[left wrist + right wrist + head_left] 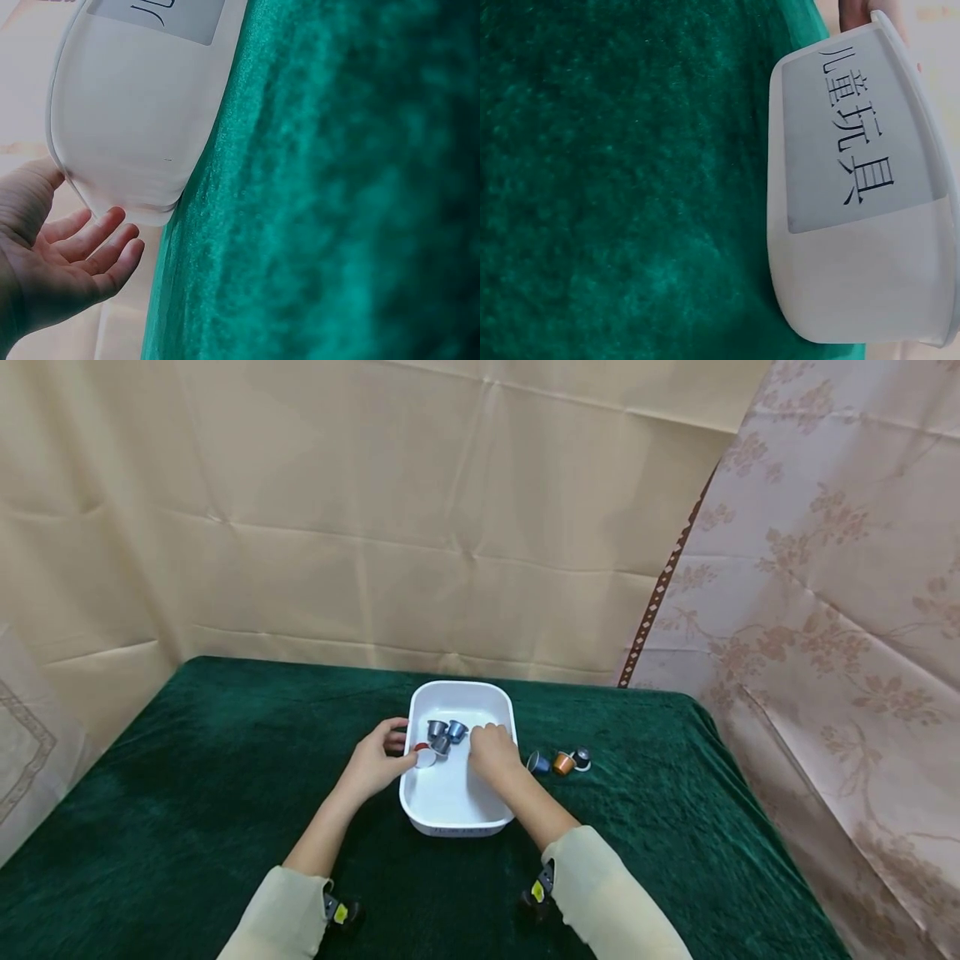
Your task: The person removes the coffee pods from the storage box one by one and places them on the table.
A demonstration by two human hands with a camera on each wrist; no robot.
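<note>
The head view looks down from above; close, low wrist views share the tub's [456, 797] label [864, 135].

Creased beige curtain [420, 527], floral drape [847, 610] at right, green-covered table [202, 793], perhaps another drape [30, 752] far left

White bin [870, 281] sideways in frame, rim to the right, standing on green cloth [630, 180]. Grey label [810, 180] on its wall, four black Chinese characters. Part of a hand [855, 13] at top, by the rim; rest cropped.

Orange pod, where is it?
In the head view, the orange pod lies on the green cloth, right of the white tub, between the blue pod and dark pod.
</note>
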